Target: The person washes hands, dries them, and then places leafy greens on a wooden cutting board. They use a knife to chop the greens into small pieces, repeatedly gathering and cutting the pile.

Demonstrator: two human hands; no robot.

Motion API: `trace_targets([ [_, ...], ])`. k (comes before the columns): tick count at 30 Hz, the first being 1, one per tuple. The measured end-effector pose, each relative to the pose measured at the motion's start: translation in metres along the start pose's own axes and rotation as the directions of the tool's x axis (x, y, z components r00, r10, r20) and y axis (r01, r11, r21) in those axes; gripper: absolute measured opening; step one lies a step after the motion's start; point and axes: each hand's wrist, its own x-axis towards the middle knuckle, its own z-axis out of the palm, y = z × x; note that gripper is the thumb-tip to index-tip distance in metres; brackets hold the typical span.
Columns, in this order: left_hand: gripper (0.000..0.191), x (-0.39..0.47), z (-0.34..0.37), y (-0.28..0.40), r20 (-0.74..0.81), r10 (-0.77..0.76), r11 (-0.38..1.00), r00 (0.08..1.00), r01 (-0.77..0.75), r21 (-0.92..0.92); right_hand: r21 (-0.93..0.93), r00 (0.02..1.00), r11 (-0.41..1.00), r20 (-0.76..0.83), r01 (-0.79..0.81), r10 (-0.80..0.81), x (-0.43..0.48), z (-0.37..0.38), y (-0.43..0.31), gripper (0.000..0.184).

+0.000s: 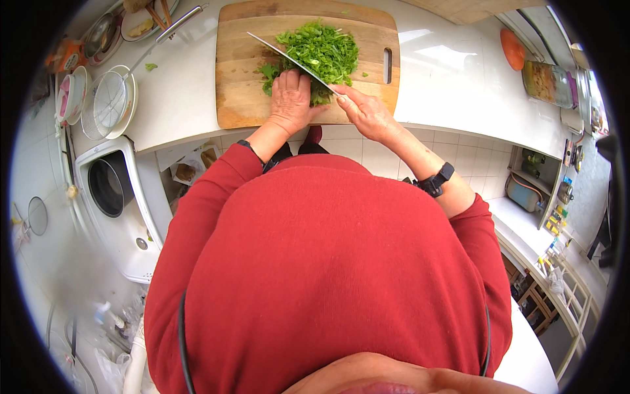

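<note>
A wooden cutting board (241, 59) lies on the white counter before me, with a slot handle at its right end. My right hand (366, 109) grips a kitchen knife (290, 58), seen nearly edge-on, its blade slanting up to the left. Beyond the blade is a pile of chopped leafy greens (325, 51). On the near side, my left hand (291, 98) presses down a bunch of greens (269, 75) close to the blade, fingers bent. Part of this bunch is hidden under my palm and fingers. The knife's handle is mostly covered by my right hand.
A wire skimmer (106, 101) rests across a bowl (129, 111) left of the board. Below it, a white sink (129, 236) holds a dark pot (109, 184). At the counter's right stand a glass container (546, 83) and an orange object (512, 49). The counter's front edge (187, 140) curves below the board.
</note>
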Motion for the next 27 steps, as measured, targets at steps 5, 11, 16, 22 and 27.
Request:
trace_targets([
  [5, 0.034, 0.006, 0.005, -0.022, -0.067, -0.015, 0.998, 0.998, 0.011, -0.068, 0.109, 0.988, 0.984, 0.082, -0.142, 0.133, -0.005, -0.016, -0.015, 0.042],
  [11, 0.020, 0.008, 0.007, -0.031, -0.085, -0.243, 0.896, 0.966, 0.190, -0.401, 0.053, 0.999, 0.998, 0.041, -0.035, 0.033, -0.022, -0.032, -0.029, 0.041],
  [16, 0.018, 0.007, 0.008, -0.034, -0.098, -0.202, 0.900, 0.974, 0.145, -0.411, 0.038, 0.997, 0.998, 0.059, -0.051, 0.049, -0.017, -0.027, -0.031, 0.040],
  [22, 0.014, 0.012, -0.006, -0.029, -0.081, -0.123, 0.980, 0.989, 0.108, -0.166, -0.017, 1.000, 0.999, 0.014, 0.028, -0.028, 0.006, -0.002, -0.010, 0.041],
  [27, 0.017, 0.008, -0.018, -0.034, -0.172, -0.125, 0.992, 0.977, 0.129, 0.013, 0.027, 0.997, 0.997, -0.013, 0.076, -0.075, 0.002, 0.006, 0.002, 0.042],
])
